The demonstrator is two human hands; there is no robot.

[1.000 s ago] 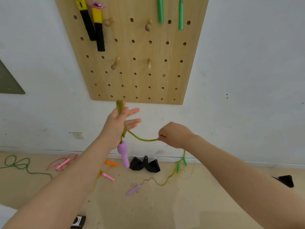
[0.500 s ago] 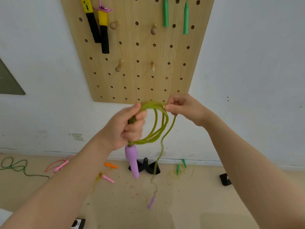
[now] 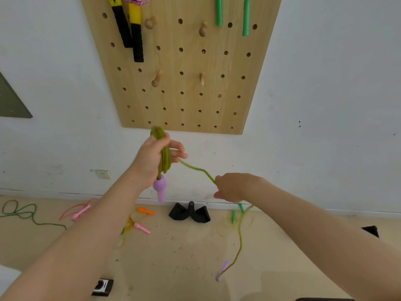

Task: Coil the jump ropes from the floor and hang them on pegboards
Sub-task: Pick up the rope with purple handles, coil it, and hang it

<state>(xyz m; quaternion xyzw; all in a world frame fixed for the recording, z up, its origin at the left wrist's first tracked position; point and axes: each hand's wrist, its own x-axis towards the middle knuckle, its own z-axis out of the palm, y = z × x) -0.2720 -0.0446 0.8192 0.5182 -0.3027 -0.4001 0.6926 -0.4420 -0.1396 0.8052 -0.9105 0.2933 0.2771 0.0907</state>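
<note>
**Inspector:** State of the hands?

**Assessor:** The left hand (image 3: 155,158) gripped a bundle of loops of the green jump rope (image 3: 166,157), thumb across them and fingertips extended; one purple handle (image 3: 160,187) hung just below it. The right hand (image 3: 235,186), lower and to the right, pinched the loose run of the same rope. The hands stood apart, a slack length spanning between them.

**Inspector:** Handling?

**Assessor:** In my judgement the rope was light, soft and limp; it sagged and held no shape. Loops would slip unless clamped at the crossing. The handles offered the firmest hold.

**Inspector:** The remainder?

**Assessor:** The tail dropped from the right hand to the second purple handle (image 3: 222,270), seemingly clear of the floor (image 3: 184,257). The pegboard (image 3: 180,94) on the far wall had free pegs (image 3: 156,78).

**Inspector:** Obscured?

**Assessor:** The right fingers faced away; the exact pinch could not be made out. Loop count was blurred. The board's top was cut off, hiding how the hung ropes were attached.
</note>
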